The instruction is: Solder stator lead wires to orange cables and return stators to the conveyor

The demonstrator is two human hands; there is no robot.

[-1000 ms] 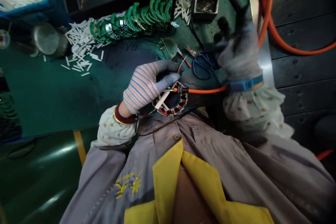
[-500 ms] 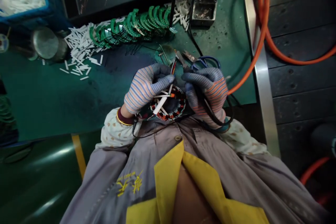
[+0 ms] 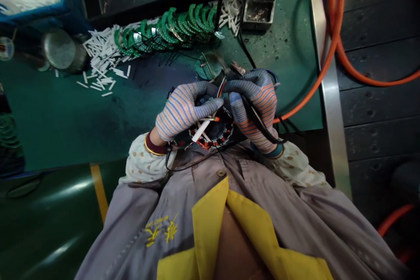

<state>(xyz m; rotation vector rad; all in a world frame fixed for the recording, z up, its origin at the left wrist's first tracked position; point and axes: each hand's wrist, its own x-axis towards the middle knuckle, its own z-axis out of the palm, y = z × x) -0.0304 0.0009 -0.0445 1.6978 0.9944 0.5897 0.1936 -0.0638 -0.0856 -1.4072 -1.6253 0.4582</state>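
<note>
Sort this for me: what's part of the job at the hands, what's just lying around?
In use:
left hand
right hand
wound stator
coloured lead wires
white sleeve
black-handled pliers

Lying about:
loose white sleeves
green curved strips
blue-handled scissors
metal tray
orange hose

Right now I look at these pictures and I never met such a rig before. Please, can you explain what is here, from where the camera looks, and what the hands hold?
There is no machine here: a person works with two gloved hands. The camera is worn on the person's head and looks down past their grey work coat. The left hand, in a striped glove, is on thin coloured wires above a round electric motor stator. The right hand grips a black-handled tool, probably pliers; its tip is hidden. On the green bench lie loose white tubes and a row of green curved parts.
</note>
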